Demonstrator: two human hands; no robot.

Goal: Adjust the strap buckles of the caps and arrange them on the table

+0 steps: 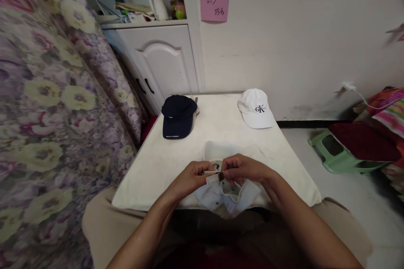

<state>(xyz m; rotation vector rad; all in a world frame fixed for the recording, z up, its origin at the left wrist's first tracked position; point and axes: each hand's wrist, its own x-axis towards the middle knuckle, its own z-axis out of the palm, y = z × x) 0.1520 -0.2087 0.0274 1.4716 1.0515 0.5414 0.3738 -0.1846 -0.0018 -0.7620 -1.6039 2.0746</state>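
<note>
A pale blue cap [213,195] is held near the table's front edge, its opening facing up and its back strap stretched between my fingers. My left hand [195,176] is closed, pinching the light strap end from the left. On the other side, the fingers of my right hand [240,168] are closed on the strap beside a small dark brown piece, perhaps its buckle. My fingers partly hide that piece. Farther back stand a navy cap [178,113] at the left, with a beige one partly beneath it, and a white cap [256,107] with black letters at the right.
The table [151,176] has a cream cover and stands against the wall. A floral curtain [63,113] hangs close on the left. Behind it is a white cabinet [164,63]. A green stool [337,151] with a dark red top stands at the right.
</note>
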